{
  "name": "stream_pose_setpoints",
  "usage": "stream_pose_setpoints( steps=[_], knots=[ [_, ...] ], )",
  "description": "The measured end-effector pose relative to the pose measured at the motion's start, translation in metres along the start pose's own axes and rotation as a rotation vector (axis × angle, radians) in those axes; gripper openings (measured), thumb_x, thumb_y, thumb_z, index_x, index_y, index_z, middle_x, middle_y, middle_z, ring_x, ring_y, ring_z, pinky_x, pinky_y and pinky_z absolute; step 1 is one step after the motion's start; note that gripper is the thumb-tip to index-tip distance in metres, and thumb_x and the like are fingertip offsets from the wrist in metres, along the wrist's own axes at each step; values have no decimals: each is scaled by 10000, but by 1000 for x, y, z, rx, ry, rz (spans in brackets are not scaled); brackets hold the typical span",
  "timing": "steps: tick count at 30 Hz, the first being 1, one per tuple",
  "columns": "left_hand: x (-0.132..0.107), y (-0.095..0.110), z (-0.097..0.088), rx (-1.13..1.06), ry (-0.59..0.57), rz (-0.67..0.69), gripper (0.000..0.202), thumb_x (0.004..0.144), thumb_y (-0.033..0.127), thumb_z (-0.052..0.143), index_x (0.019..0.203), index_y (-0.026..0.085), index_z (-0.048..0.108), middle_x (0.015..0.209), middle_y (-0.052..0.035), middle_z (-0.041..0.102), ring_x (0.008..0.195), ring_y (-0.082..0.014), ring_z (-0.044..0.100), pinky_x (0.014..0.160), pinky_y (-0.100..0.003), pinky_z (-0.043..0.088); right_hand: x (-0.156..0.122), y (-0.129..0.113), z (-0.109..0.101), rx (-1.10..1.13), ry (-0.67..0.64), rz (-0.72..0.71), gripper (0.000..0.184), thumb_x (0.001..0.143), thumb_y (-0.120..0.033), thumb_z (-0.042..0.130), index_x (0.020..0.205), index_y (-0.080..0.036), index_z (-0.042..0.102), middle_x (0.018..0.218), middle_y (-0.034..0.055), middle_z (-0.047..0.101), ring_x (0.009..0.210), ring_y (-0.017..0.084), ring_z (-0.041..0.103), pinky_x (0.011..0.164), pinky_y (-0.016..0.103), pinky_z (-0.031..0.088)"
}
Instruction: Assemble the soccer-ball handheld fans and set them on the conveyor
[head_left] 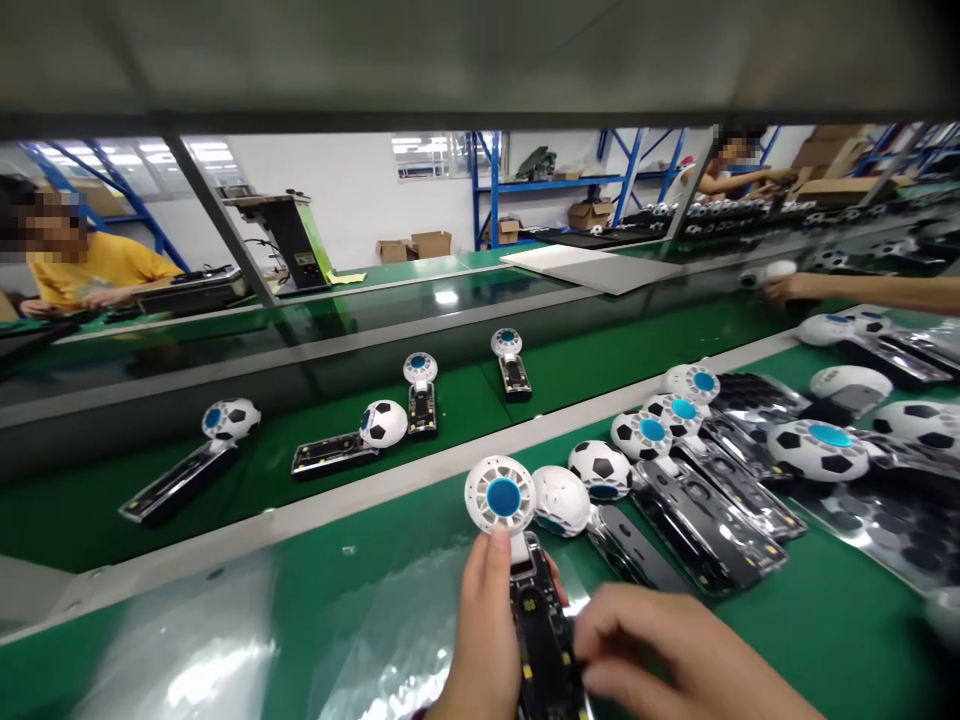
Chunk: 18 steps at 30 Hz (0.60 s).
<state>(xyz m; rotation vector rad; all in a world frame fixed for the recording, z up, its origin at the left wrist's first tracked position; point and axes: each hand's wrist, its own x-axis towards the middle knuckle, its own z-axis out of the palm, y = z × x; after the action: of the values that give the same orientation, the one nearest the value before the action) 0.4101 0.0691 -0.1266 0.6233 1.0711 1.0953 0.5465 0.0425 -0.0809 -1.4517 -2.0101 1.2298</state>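
Observation:
My left hand [484, 630] is wrapped around the black handle of a hand-held fan [501, 494] with a round white grille and blue centre, thumb up against its neck. My right hand [675, 655] lies beside it at the lower right, fingers curled and touching the lower handle [541, 630]. Just right of the fan lies a row of similar football-patterned fans [600, 468], side by side on the green bench.
A green conveyor belt [315, 410] carries several fans [231, 420] away to the left. More fans and black trays [885, 500] fill the right side. Another person's arm [847, 290] reaches in at right; seated people work at far left and back right. Clear plastic film [225, 650] lies lower left.

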Motion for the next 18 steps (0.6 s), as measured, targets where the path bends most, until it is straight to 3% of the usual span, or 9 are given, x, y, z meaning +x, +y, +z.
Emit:
stream_pose_setpoints(
  steps=[3,5,12,18],
  knots=[
    [0,3,1,111,167,36,388,738,529,502,833,172,623,796,-39,688,794,-211,599,763,-312,401,28,-6,-7,225,62,116,139,693,-78,558,718,-214,571,692,-51,601,662,114,547,596,179,415],
    [0,6,2,147,227,61,381,731,503,522,890,175,634,888,-53,687,902,-244,584,840,-336,372,36,-9,-7,280,41,130,105,716,-109,540,699,-208,568,665,-48,584,666,116,541,599,182,403],
    [1,6,2,157,190,60,327,727,425,555,865,149,662,885,-93,702,842,-261,605,784,-327,434,35,-10,-1,59,104,-7,178,748,-59,484,652,-205,520,888,-19,483,799,118,529,705,210,413],
    [0,6,5,142,206,43,372,708,454,569,919,161,655,955,-101,691,893,-268,601,829,-322,418,35,-19,-1,-96,79,-15,202,759,-23,481,659,-194,519,889,-9,476,824,129,513,742,239,428]
  ],
)
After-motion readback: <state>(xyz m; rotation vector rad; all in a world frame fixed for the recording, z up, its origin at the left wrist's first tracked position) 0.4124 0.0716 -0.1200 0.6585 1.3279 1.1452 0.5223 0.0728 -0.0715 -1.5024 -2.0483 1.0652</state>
